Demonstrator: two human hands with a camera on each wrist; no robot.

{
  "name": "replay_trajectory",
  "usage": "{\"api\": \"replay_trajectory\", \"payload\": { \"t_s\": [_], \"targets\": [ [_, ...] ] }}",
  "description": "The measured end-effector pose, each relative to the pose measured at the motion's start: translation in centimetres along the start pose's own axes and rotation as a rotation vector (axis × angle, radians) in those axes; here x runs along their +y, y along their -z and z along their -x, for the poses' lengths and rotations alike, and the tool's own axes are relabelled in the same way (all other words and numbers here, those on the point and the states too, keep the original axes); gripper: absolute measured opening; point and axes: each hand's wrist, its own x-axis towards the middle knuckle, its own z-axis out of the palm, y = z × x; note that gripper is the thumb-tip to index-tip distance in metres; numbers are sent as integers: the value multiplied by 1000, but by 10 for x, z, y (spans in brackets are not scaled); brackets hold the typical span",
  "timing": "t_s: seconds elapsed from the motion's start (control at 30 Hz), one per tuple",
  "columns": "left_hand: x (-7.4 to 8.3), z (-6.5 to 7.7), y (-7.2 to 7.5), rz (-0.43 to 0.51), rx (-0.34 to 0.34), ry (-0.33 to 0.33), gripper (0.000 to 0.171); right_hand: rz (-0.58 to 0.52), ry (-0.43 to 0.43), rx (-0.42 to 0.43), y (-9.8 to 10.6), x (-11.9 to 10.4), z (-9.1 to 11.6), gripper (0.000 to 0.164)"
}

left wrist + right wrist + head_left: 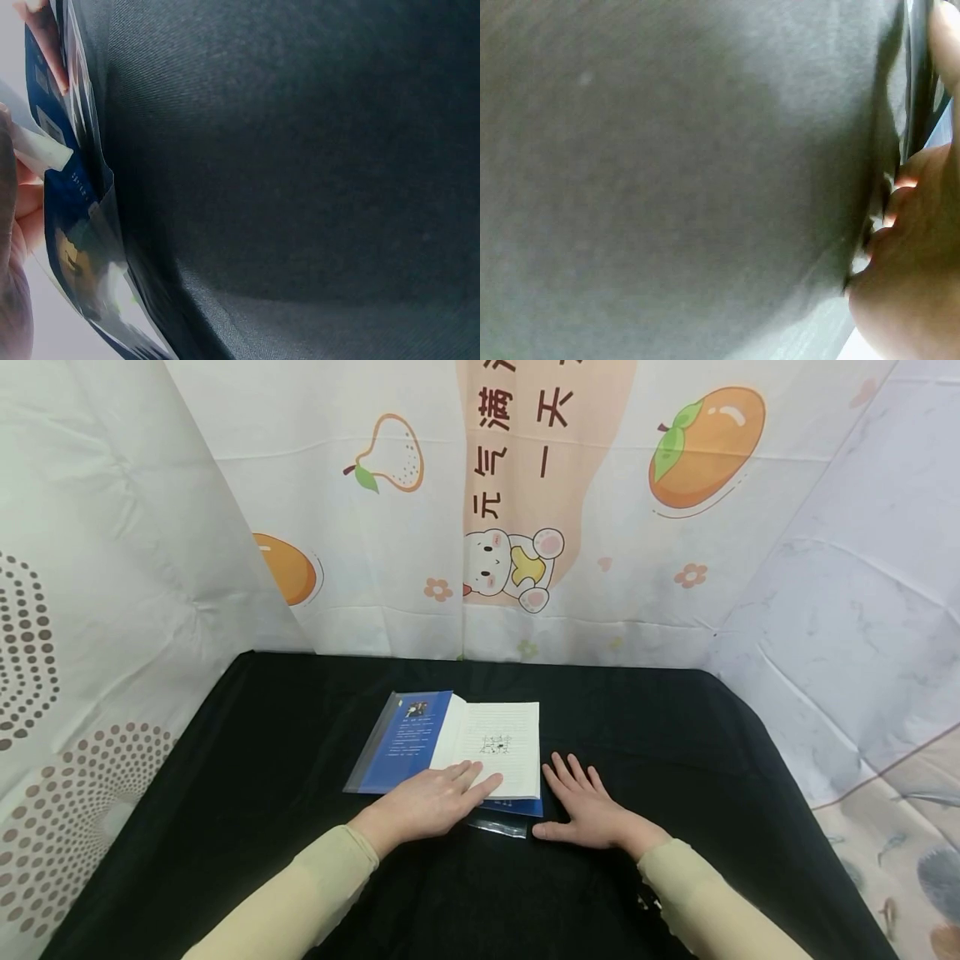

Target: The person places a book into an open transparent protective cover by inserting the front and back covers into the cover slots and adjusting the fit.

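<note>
A book lies open on the black cloth in the head view. Its blue inside flap (408,735), with a small photo and white text, is on the left, and a white page (506,727) with a small dark diagram is on the right. My left hand (431,797) rests on the lower part of the open book, fingers extended over the page. Clear plastic (502,828) sticks out below the book's lower edge. My right hand (588,810) lies spread on the cloth just right of the book, holding nothing. The left wrist view shows the blue cover (64,195) edge-on beside my fingers.
Black cloth (675,735) covers the table around the book. Behind it hangs a white curtain (420,543) printed with fruit and a cartoon animal. More pale curtains (112,610) stand along both sides. A small shiny object (648,902) shows beside the right sleeve.
</note>
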Motion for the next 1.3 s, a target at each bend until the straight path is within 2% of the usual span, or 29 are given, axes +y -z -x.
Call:
{"api": "replay_trajectory", "payload": {
  "t_s": [0.3, 0.43, 0.57, 0.83, 1.17, 1.3],
  "targets": [
    [0, 3, -2, 0, 11, -9, 56, -89, -11, -58, 7, 1, -1, 94],
    [0, 3, -3, 11, -1, -3, 58, -120, -24, -51, 7, 1, 0, 87],
    [0, 4, -3, 16, -5, -4, 59, -101, -29, -3, 4, -2, -1, 84],
    [1, 5, -4, 32, -7, -3, 67, 24, -44, 77, -4, -9, -5, 94],
    [2, 4, -6, 59, 42, -14, 80, 29, -55, 58, -2, -11, -3, 89],
    [3, 5, -6, 71, 107, -3, 87, 30, -51, 38, -1, -11, -3, 82]
  ]
}}
